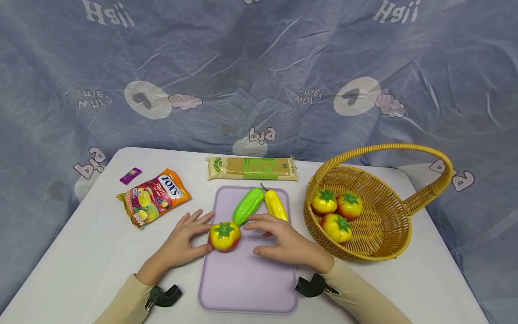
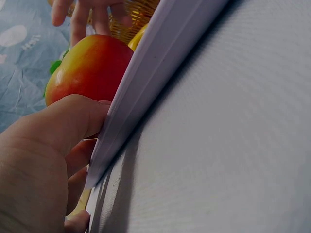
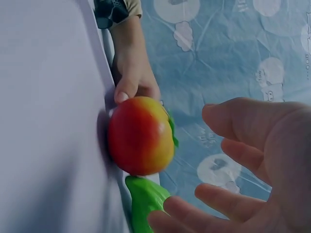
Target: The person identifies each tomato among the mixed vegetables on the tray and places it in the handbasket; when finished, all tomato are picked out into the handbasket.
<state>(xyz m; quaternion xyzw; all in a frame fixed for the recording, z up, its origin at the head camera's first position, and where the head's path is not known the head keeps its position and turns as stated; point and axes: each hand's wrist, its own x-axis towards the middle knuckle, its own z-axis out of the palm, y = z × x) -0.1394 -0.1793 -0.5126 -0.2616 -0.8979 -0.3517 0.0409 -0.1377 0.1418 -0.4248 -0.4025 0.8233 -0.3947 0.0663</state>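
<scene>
A yellow-and-red toy fruit with green star-shaped leaves [image 1: 224, 236] sits on the left side of a lilac tray [image 1: 248, 288]. My left hand [image 1: 184, 240] is beside it, fingers spread and thumb at the fruit's side by the tray rim; in the left wrist view the thumb [image 2: 73, 116] is against or very near the fruit. To the right, apart from the fruit, my right hand [image 1: 283, 238] hovers over the tray, fingers loosely bent and holding nothing. Behind the fruit lie a ridged green toy vegetable [image 1: 247, 206] and a yellow one with a thin dark stem [image 1: 276, 206], partly hidden by the right hand.
On the right stands a wicker basket [image 1: 380, 211] with a tall handle, holding 3 similar toy fruits [image 1: 350, 205]. A noodle packet [image 1: 252, 168] lies behind the tray. An orange Fox's candy bag [image 1: 155, 196] and a small purple packet [image 1: 131, 175] are at the left.
</scene>
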